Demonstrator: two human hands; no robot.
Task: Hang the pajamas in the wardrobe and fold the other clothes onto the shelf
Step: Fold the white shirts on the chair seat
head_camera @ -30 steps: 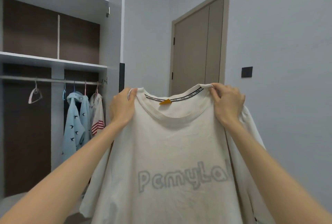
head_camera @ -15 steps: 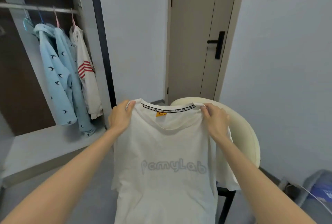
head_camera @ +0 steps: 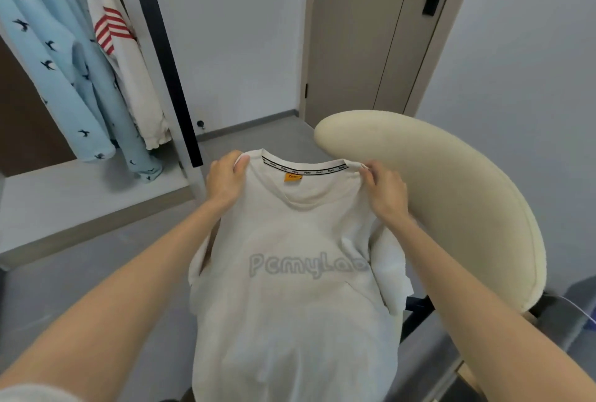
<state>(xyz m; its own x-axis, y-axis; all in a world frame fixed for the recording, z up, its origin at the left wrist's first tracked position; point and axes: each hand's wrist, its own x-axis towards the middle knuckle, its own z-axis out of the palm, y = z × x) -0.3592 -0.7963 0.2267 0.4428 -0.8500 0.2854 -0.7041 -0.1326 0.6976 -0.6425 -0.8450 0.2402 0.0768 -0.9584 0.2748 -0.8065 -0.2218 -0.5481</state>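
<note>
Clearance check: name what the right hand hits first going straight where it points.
Probably the rounded end of the cream chair back, beyond the T-shirt collar the right hand pinches; depth unclear.

T-shirt point(head_camera: 290, 321) hem and pajamas point(head_camera: 59, 78) shoulders out of view past the edges.

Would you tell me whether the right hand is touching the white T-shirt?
Touching: head view shows the right hand pinching the white T-shirt at its collar.

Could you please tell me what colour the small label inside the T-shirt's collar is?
The T-shirt label is orange; head view shows it best.
</note>
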